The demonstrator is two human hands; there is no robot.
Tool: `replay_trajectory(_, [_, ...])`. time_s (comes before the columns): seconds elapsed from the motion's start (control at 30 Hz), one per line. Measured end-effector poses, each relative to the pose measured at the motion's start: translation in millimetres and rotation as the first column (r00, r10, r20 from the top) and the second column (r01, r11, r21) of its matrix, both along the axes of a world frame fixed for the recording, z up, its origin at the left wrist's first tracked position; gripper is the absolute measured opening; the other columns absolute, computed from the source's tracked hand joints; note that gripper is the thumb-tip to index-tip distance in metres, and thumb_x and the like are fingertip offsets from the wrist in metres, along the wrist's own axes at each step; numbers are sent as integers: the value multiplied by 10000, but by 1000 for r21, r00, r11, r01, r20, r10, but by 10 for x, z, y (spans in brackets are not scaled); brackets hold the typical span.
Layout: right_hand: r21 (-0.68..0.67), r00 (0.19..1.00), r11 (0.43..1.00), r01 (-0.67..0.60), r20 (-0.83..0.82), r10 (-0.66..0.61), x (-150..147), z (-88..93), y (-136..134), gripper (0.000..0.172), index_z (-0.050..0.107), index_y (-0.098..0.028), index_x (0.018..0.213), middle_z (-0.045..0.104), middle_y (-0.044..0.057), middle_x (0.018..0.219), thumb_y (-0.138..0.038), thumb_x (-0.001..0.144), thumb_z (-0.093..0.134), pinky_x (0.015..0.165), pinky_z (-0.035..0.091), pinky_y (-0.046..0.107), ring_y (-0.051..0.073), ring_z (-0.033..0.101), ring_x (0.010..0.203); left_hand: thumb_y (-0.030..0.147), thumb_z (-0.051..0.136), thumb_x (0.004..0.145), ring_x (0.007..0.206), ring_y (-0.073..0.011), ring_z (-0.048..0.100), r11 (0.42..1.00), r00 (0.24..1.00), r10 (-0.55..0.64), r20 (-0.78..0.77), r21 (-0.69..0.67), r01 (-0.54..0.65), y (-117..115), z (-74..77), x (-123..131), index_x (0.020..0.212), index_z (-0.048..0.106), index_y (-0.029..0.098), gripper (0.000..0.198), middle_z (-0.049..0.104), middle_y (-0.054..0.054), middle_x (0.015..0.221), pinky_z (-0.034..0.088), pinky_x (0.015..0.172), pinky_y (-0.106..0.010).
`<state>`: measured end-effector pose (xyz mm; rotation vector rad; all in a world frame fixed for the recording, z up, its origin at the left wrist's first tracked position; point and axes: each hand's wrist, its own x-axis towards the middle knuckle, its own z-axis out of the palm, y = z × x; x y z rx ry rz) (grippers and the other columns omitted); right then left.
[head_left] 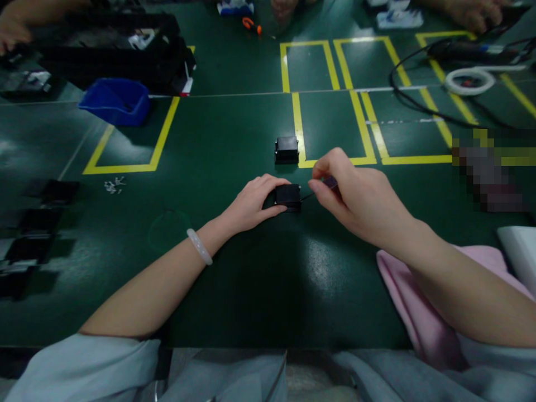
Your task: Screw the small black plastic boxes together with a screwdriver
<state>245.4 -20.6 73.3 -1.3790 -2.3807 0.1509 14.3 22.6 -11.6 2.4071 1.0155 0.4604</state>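
Observation:
In the head view, my left hand [258, 202] grips a small black box [288, 195] on the green table, thumb on its near side and fingers on its far side. My right hand [355, 192] is closed on a screwdriver [330, 182] with a dark handle. Its thin shaft points left and reaches the right side of the box; whether the tip sits in a screw is too small to tell. A second black box [287, 149] stands just beyond the first, touched by neither hand.
Small screws [114, 185] lie loose at the left. Farther back are a blue bin [115, 101] and a large black housing [113, 53]. Several dark parts [39, 220] line the left edge. A pink cloth [419, 301] lies under my right forearm. Other people's hands [473, 14] show at the far side.

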Motion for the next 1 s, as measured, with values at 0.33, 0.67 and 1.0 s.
replay_trajectory(0.33, [25,999,999,27,-21,-27,-1,-55,11,218,492,-155,1134,686,46,855,-242,950,414,543,379,250,147,634,641,384,595,953,1143,-258,546,1000,1000,-3,0,5,3,6,-10,-2,1323,493,211,421,587,-86,1258,431,981,-404])
replay_trajectory(0.67, [-7,999,1000,5,32,-5,-16,9,-7,197,522,-174,1021,655,11,747,-330,987,406,500,315,232,113,573,554,394,577,957,1148,-269,543,1000,1000,2,-5,-5,-2,-5,-6,-7,1326,490,219,418,586,-90,1258,435,987,-417])
replay_trajectory(1.0, [3,999,999,-35,14,35,-7,14,-7,191,512,-171,1006,643,8,748,-330,992,406,506,328,237,115,573,572,394,580,956,1146,-262,546,1000,1000,8,-2,-14,-8,-7,0,-9,1320,494,227,410,589,-80,1258,434,985,-410])
